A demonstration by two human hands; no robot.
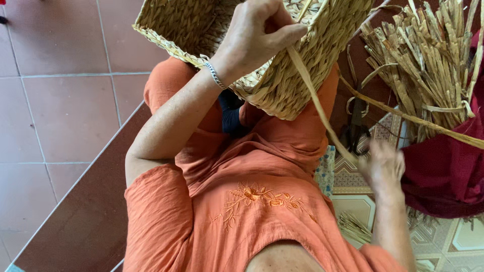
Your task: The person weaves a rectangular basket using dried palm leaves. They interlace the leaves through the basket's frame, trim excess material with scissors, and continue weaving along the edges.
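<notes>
Straw-coloured and tightly plaited, the woven basket [297, 75] rests tilted on the person's lap, its open mouth turned up and away, its rounded corner hanging over the orange dress [252, 201]. The left hand [254, 38] lies over the basket's rim, fingers [290, 34] pinched together on a long flat reed strip [315, 100]. That strip runs down and to the right from the rim to the right hand [384, 166], which is blurred, so I cannot tell whether its fingers are closed on the strip. A silver bracelet [216, 75] circles the left wrist. To the right, just beside the basket, a bundle of dried reeds [428, 60] stands upright in dark red cloth [443, 171], loose strands trailing across the gap. Below lie patterned floor tiles [363, 201]; to the left, plain reddish floor tiles [55, 100].
</notes>
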